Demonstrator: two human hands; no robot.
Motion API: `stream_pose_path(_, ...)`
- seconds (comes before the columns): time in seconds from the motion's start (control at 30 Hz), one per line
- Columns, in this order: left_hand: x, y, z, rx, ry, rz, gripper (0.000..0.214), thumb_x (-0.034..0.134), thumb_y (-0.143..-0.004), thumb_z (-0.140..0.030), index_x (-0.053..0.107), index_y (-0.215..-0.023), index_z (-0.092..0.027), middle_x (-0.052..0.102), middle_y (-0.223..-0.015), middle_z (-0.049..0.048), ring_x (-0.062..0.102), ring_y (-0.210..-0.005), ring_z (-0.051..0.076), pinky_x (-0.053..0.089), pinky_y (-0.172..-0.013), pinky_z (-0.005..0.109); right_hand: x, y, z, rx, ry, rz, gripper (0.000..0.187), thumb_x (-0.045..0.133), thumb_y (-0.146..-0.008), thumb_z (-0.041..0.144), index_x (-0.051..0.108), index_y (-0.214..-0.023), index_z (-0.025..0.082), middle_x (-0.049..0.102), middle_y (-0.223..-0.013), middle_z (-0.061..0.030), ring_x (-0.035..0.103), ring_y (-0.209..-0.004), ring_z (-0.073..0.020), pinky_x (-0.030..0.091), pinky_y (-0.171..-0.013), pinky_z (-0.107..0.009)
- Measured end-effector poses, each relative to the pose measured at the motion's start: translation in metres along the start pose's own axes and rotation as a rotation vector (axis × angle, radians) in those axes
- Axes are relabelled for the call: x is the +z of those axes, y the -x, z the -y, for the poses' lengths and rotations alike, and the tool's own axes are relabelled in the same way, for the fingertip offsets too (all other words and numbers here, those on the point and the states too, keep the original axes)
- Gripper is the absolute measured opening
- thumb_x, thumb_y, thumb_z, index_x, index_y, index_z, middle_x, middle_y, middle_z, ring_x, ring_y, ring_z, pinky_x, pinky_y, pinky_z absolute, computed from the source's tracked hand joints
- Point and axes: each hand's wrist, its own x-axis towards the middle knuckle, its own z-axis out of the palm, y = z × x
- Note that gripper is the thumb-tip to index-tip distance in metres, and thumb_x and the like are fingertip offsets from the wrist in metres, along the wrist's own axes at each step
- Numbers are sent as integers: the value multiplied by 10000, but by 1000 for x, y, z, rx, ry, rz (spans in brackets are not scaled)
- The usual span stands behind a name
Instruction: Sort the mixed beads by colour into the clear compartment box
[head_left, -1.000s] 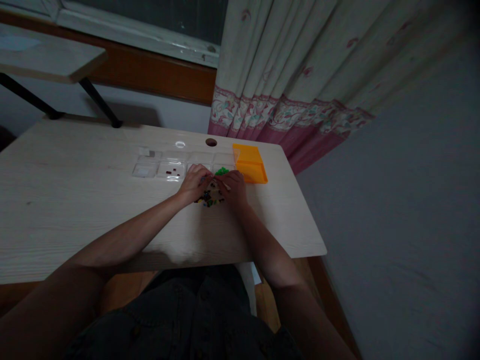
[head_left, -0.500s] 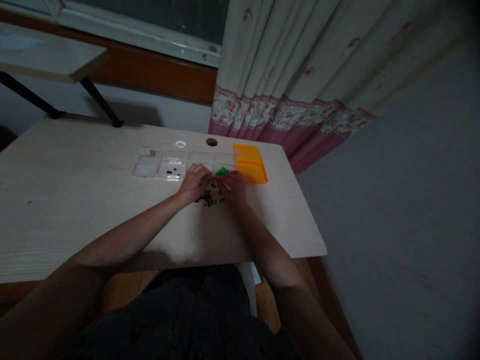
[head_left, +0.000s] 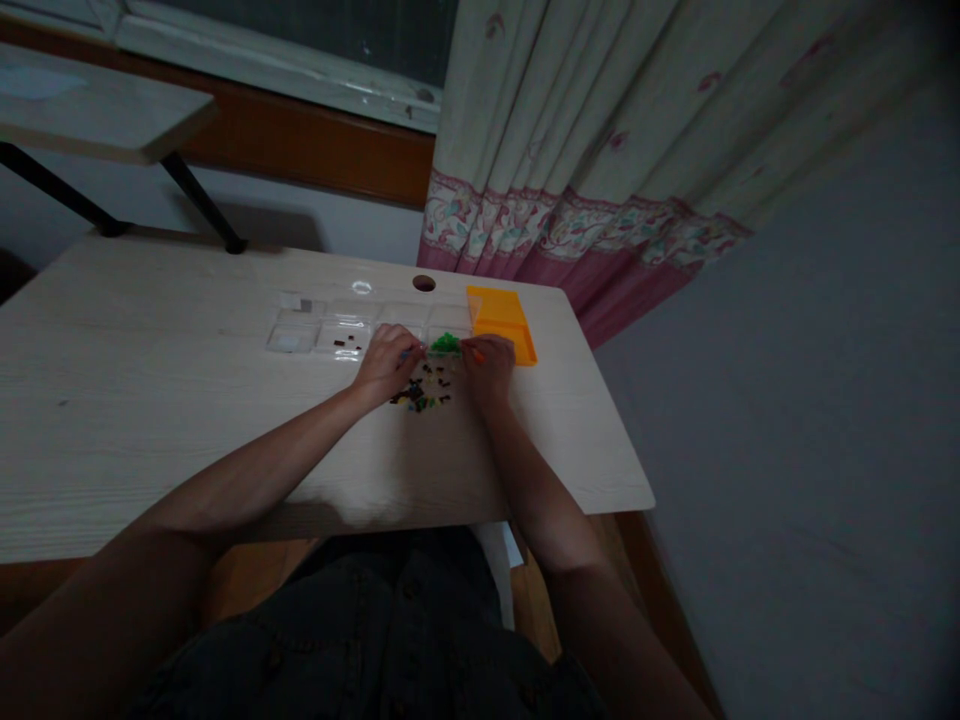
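My left hand (head_left: pixel 388 364) is closed in a pinch over the front of a clear compartment tray (head_left: pixel 292 340), and a speck of blue shows at its fingertips. To the right, my right hand (head_left: pixel 489 368) is also closed, with its thumb and forefinger by the tray's right end. A bit of orange shows between its fingers; I cannot tell whether it is a held piece. Green pieces (head_left: pixel 445 344) are heaped in a tray compartment between the hands. In front of the tray lies a loose pile of small toy-brick-like pieces (head_left: pixel 417 397), mostly dark, some yellow, blue and green.
An orange open box (head_left: pixel 501 312) stands at the tray's right end. Several dark red pieces (head_left: pixel 341 343) lie in another compartment. Behind the tray is a round hole (head_left: pixel 424 284) in the table (head_left: pixel 187 400). A raised shelf (head_left: pixel 112 110) stands at the back left.
My hands have moved apart: the right one has shifted right, away from the left, uncovering the green pieces and more of the pile. The left hand has moved slightly left.
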Motion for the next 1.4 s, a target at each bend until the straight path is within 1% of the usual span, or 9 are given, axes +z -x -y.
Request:
stream_pose_path(0.17, 1, 1, 0, 34, -9, 20, 238, 509, -1028, -301, 660, -869, -206, 636, -874, 49, 552, -896, 220, 429, -877, 404, 0, 0, -1, 84, 53, 3, 167, 666, -947, 328, 792, -897, 230, 745, -1014, -63, 605, -1042, -226, 409, -1009, -409)
stream_pose_path(0.37, -1, -1, 1, 59, -34, 59, 237, 532, -1011, -321, 693, -890, -197, 653, -901, 70, 551, -913, 234, 438, -867, 408, 0, 1, 0, 93, 62, 21, 214, 625, -962, 343, 789, -894, 225, 737, -1024, -81, 589, -1052, -248, 412, -987, -417)
stream_pose_path(0.53, -8, -10, -7, 102, -82, 171, 240, 554, -992, -308, 721, -872, -183, 665, -892, 71, 556, -886, 233, 439, -852, 400, 2, 1, -3, 68, 44, 33, 262, 570, -984, 336, 789, -942, 199, 737, -1032, -98, 585, -1047, -255, 411, -972, -413)
stream_pose_path(0.67, -17, -15, -15, 111, -98, 314, 200, 576, -971, -299, 736, -926, -187, 669, -939, 74, 558, -922, 239, 440, -877, 397, 4, 0, -5, 42, 25, 28, 310, 541, -999, 370, 789, -935, 197, 741, -1007, -98, 597, -1012, -247, 413, -967, -408)
stream_pose_path(0.83, -33, 1, -26, 148, -73, 443, 177, 582, -965, -287, 736, -981, -201, 653, -980, 75, 549, -968, 247, 433, -894, 398, 4, 0, -5, 19, 3, 16, 305, 562, -997, 401, 786, -934, 202, 744, -1001, -87, 600, -1017, -245, 423, -977, -408)
stream_pose_path(0.97, -39, 24, -34, 122, -61, 441, 174, 635, -949, -329, 731, -981, -188, 646, -1005, 87, 557, -978, 250, 439, -908, 403, 4, 1, -1, -3, -15, 34, 264, 583, -992, 380, 779, -921, 219, 742, -999, -85, 604, -1013, -243, 432, -992, -417)
stream_pose_path(1.1, -33, 39, -36, 74, -128, 414, 215, 713, -900, -380, 730, -1001, -191, 648, -1038, 96, 563, -994, 264, 433, -921, 423, 4, 2, 1, -12, -16, 44, 235, 600, -984, 352, 779, -904, 224, 739, -994, -90, 601, -1024, -247, 445, -985, -416)
stream_pose_path(1.2, -28, 42, -36, 92, -168, 412, 243, 729, -889, -408, 729, -1022, -205, 650, -1068, 95, 556, -1044, 284, 418, -935, 441, 3, 2, 1, -8, -18, 51, 221, 607, -981, 341, 781, -922, 216, 735, -994, -93, 594, -1037, -245, 443, -990, -410)
stream_pose_path(1.4, -28, 43, -36, 92, -260, 411, 188, 703, -911, -361, 723, -1007, -200, 660, -1064, 94, 547, -1039, 286, 412, -915, 435, 1, 2, 3, -20, -37, 51, 286, 571, -999, 390, 785, -935, 211, 732, -992, -89, 587, -1022, -238, 449, -981, -406)
